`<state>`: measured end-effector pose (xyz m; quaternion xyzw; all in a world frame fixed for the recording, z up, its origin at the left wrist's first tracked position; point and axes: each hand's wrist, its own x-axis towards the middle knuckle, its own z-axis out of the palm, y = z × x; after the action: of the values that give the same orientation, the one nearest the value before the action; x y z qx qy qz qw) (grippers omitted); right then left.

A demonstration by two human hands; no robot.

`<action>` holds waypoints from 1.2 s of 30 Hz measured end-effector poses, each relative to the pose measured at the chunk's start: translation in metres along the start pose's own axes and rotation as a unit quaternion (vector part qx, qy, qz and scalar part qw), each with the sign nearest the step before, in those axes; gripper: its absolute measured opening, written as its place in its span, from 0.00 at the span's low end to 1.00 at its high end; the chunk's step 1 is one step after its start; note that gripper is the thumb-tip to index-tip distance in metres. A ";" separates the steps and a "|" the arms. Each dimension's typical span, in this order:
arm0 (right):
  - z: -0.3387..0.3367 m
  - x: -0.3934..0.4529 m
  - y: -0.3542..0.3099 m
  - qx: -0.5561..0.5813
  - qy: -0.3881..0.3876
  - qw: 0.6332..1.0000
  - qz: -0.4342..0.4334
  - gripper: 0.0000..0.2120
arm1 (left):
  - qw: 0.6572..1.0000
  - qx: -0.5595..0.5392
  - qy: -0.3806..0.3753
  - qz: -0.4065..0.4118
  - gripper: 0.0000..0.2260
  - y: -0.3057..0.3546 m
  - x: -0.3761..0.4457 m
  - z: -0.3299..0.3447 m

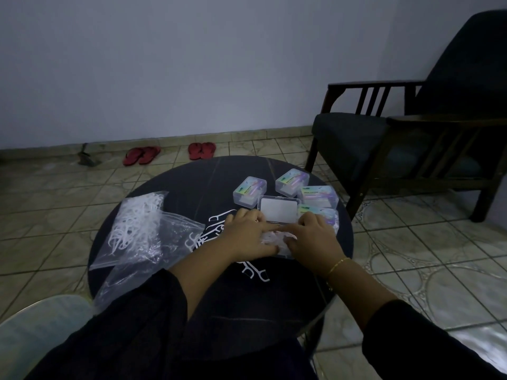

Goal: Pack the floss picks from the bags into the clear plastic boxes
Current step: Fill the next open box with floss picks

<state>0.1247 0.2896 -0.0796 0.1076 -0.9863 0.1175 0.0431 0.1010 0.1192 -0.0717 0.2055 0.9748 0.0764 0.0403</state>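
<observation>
Head view: both hands work at the middle of the round dark desk [170, 187]. Left hand [248, 237] and right hand [312, 237] lie over an open clear box [277, 244]; its raised lid [278, 209] stands just behind the fingers. Fingers appear to press down on a white bundle of floss picks [274, 238] in the box, probably to seat it flat so the lid can close. Whether either grip is flat or curled round the picks, I cannot tell: dim light, fingers overlapping.

Bag of picks [137, 223] lies open at the left, mouth toward the hands, likely for easy reach. Loose picks [216, 231] lie between bag and box; more [253, 271] sit nearer the person. Four closed boxes [249, 192] with iridescent labels are grouped behind and to the right, apparently finished and set aside.

Label print is too small to read; no brand legible.
</observation>
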 end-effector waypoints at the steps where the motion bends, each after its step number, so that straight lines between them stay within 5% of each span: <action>1: -0.001 0.000 0.001 -0.019 -0.004 1.000 0.004 0.16 | 0.999 0.029 0.014 0.015 0.25 -0.004 -0.003 0.000; 5: -0.001 -0.001 0.003 -0.043 0.005 0.999 0.027 0.17 | 0.986 0.152 0.039 0.051 0.36 -0.016 -0.013 0.003; 12: -0.003 -0.006 -0.003 -0.025 -0.008 1.000 -0.003 0.16 | 0.983 0.159 0.053 0.070 0.31 -0.016 -0.021 0.007; 16: -0.004 -0.008 -0.007 -0.008 0.000 1.000 0.008 0.17 | 0.990 0.126 0.053 0.037 0.40 -0.020 -0.026 0.005; 21: -0.004 -0.018 -0.024 0.025 0.069 0.997 -0.025 0.13 | 0.993 0.112 0.044 -0.020 0.25 -0.038 -0.038 -0.004; 30: 0.017 -0.035 -0.076 -0.081 -0.030 0.995 -0.040 0.28 | 0.987 0.151 -0.039 -0.047 0.23 -0.059 -0.065 -0.006; 36: 0.029 -0.032 -0.076 -0.058 -0.031 0.998 -0.020 0.17 | 0.993 0.112 0.004 -0.038 0.13 -0.055 -0.068 -0.003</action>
<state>0.1712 0.2166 -0.0940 0.1277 -0.9900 0.0555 0.0214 0.1406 0.0412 -0.0749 0.1709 0.9846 -0.0343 0.0162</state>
